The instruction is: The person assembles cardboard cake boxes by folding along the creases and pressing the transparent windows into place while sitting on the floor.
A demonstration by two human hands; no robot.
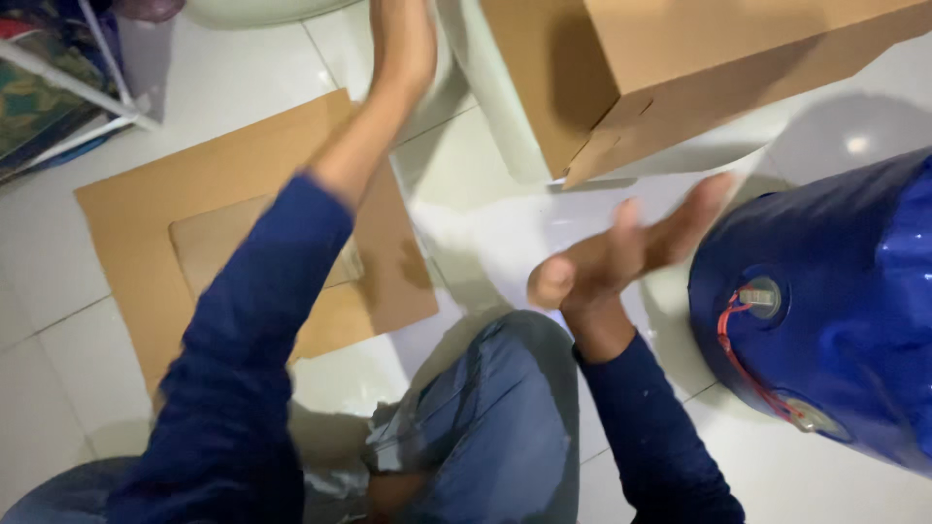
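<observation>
Cardboard box (621, 78) stands on white floor (58, 320), just beyond both hands. Left hand (403, 44) reaches up beside box's left face, fingers out of frame, grip unreadable. Right hand (621, 257) spread, empty, below box, beside blue drum (835, 291). Advice: palms flat on opposite faces, avoid loose flap.

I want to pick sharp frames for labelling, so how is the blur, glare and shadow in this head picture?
Head view: both hands are motion-smeared, the right hand most of all, the left hand cut by the top edge; the blue tank shows soft glossy highlights; a bright glare spot sits on the white floor; the cardboard box casts a dark shadow beneath; the flat cardboard sheet looks evenly lit.
</observation>
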